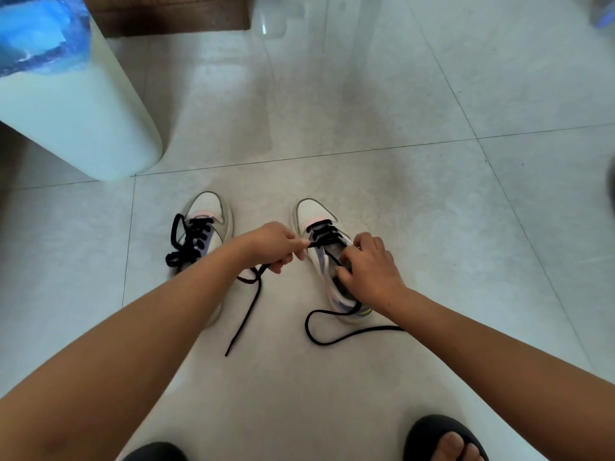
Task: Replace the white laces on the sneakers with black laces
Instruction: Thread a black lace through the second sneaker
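On the pale tiled floor (pixel 366 94) stand two white low-top sneakers with lilac side panels, toes pointing away from the person. The left sneaker (pixel 208 214) already carries a black flat lace (pixel 191 237) through its eyelets, the loose ends bunched at its outer side. The right sneaker (pixel 312 216) is only part laced: another black flat lace (pixel 324 229) crosses the eyelet rows nearest the toe, while the rows nearer the ankle look bare and the white tongue shows. The left hand (pixel 278 244) pinches one run of that lace between thumb and curled fingers just beside the sneaker's inner edge, the grip closed tight on it, with the free tail (pixel 244 314) trailing back over the floor toward the person. The right hand (pixel 369 267) lies over the middle of the shoe with fingers bent down into the opening; whether it pinches the other lace end or merely steadies the upper cannot be told, though a long loop of lace (pixel 336 337) runs out from under it beside the heel. The sneaker's long axis runs away from the person, and the next open eyelets lie between the two hands, nearer the right one, so the coming threading probably falls to it. A pale green cylindrical bin (pixel 80 104) stands well apart at the left.
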